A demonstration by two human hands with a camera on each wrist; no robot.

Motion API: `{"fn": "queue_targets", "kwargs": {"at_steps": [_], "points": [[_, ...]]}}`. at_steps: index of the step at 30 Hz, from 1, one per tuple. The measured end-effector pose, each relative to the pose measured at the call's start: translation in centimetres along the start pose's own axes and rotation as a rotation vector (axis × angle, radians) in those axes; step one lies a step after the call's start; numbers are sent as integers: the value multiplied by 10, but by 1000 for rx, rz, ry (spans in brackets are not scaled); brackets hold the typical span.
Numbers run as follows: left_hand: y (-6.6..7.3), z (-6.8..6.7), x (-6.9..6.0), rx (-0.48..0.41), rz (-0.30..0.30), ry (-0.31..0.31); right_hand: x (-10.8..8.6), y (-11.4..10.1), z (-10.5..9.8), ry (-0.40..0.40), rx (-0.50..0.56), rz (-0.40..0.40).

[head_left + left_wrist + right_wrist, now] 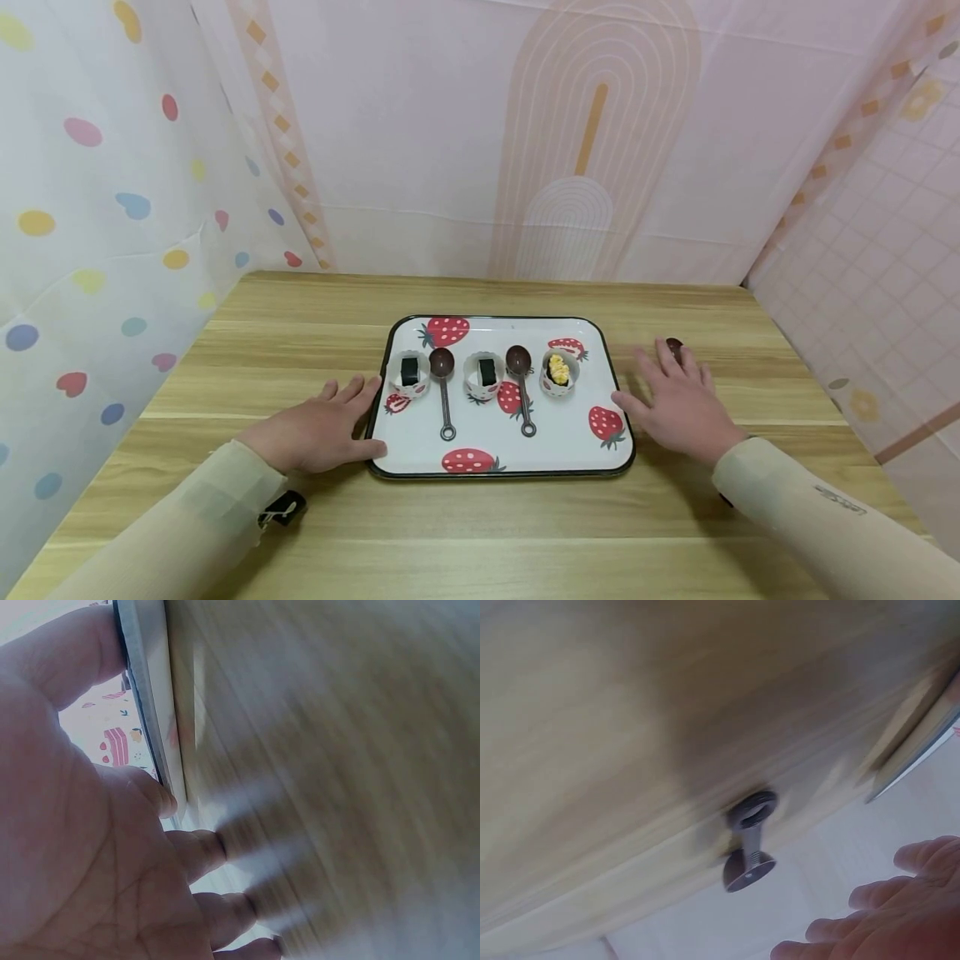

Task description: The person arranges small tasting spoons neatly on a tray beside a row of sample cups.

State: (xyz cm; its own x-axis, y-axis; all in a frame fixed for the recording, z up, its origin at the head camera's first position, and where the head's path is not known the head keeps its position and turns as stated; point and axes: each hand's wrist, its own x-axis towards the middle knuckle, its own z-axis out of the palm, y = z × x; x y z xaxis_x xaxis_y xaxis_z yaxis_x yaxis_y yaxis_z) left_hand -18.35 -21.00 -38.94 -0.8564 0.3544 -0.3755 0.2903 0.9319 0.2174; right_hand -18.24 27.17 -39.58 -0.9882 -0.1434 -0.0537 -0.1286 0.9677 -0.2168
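Observation:
A white tray (555, 442) with red strawberries and a dark rim lies mid-table. On it stand three paper cups: two (408, 374) (483, 375) with black-wrapped rice pieces and one (559, 372) topped yellow. Between them lie two brown spoons (442, 364) (519, 361). My left hand (318, 429) rests at the tray's left edge, thumb over the rim, fingers extended. My right hand (686, 408) is spread at the right edge, its thumb by the rim. A third brown spoon (674, 348), mostly hidden by that hand in the head view, lies on the table; the right wrist view shows the spoon (750, 840) whole.
The wooden table (465, 533) extends around the tray. Printed curtains hang behind it (420, 150) and on both sides, with coloured dots on the left (112, 250) and a pale grid on the right (907, 217).

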Motion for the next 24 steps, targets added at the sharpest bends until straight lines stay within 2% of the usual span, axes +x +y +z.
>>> {"fn": "queue_targets", "kwargs": {"at_steps": [13,24], "points": [[-1,1,1,-5,-3,-2,-11,16,-2,13,-41,20],[-1,1,0,-6,2,5,-17,28,-2,-13,-83,71]]}}
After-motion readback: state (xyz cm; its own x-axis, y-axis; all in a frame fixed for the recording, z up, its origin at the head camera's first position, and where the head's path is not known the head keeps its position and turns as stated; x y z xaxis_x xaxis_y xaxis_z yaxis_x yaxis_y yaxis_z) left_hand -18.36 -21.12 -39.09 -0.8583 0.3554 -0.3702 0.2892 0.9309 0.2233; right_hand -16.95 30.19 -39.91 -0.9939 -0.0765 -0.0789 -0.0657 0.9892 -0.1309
